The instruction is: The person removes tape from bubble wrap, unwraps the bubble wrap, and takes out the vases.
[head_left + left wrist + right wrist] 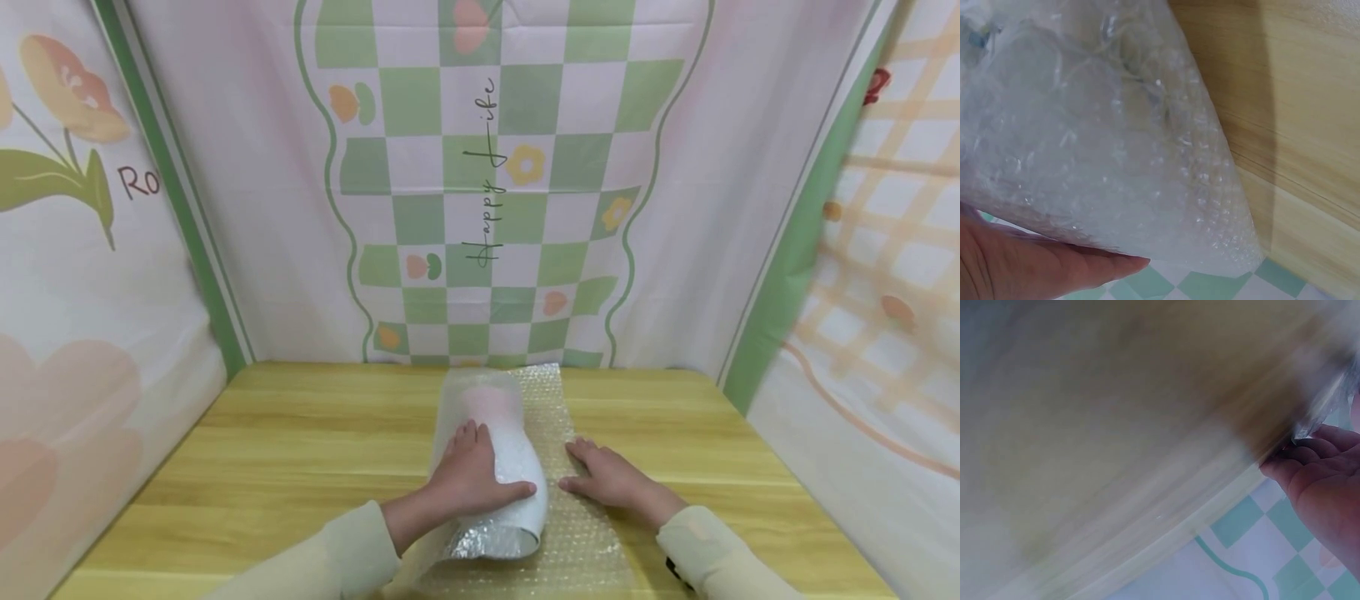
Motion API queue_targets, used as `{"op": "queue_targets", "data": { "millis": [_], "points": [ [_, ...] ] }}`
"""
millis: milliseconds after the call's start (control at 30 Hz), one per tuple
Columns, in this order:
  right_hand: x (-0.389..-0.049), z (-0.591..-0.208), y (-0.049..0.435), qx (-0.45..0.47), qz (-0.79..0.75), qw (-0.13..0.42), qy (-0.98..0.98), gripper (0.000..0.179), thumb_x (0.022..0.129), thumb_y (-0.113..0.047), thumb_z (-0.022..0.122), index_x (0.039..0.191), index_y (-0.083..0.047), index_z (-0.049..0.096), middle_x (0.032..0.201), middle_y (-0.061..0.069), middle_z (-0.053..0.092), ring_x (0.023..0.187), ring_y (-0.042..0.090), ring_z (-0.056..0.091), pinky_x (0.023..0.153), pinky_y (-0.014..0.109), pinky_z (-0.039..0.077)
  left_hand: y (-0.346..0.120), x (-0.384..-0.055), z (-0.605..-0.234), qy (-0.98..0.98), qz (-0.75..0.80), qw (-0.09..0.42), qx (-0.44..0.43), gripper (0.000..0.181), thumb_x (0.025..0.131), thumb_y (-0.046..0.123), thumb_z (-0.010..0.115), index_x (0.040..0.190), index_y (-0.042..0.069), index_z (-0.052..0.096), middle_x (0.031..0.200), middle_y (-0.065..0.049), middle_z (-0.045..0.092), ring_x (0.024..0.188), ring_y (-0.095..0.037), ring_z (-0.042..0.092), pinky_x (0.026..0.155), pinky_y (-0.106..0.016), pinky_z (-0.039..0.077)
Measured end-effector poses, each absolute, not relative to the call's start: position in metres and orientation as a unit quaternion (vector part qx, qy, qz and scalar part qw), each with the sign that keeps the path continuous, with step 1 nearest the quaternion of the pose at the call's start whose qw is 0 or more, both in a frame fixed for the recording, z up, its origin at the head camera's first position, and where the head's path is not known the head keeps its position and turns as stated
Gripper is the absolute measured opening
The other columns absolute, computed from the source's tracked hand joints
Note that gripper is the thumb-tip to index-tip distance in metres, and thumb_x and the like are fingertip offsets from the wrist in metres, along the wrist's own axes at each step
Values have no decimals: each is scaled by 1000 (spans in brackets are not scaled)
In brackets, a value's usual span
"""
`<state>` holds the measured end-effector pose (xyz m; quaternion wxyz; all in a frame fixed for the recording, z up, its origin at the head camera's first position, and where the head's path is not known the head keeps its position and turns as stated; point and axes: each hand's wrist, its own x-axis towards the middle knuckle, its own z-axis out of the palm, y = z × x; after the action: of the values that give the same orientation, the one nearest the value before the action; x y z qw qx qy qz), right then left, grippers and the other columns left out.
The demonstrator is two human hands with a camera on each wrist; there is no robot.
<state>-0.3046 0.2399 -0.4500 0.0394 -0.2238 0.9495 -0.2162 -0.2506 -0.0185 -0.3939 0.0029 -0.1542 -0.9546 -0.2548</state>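
At the near middle of the wooden table, a sheet of bubble wrap is spread flat. The right hand is laid on it with straight, relaxed fingers, pressing it down and grasping nothing. Just to its left, the left hand is curved over a bubble-wrapped roll, thumb stretched across the top; something pink shows through at the roll's far end. Beyond, a checkered backdrop is hung.
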Motion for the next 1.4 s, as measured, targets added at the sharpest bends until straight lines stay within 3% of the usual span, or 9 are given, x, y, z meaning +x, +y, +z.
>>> {"op": "queue_targets", "data": {
  "millis": [733,1400],
  "points": [
    [-306,-450,241,-210,-224,59,950,73,90,-37,68,136,13,45,141,39,35,131,53,31,107,61,25,-27,-249,-384,-941,-310,-8,-133,105,79,52,70,146,-14,25,152,-33,22,141,-42,20,114,-49,21],
    [-306,-452,241,-215,-227,53,948,74,90,-37,69,136,14,44,142,38,35,132,52,32,108,60,25,-57,-253,-389,-915,-365,44,-166,96,80,42,72,143,-16,29,147,-33,32,138,-41,29,112,-49,27]
  ]
}}
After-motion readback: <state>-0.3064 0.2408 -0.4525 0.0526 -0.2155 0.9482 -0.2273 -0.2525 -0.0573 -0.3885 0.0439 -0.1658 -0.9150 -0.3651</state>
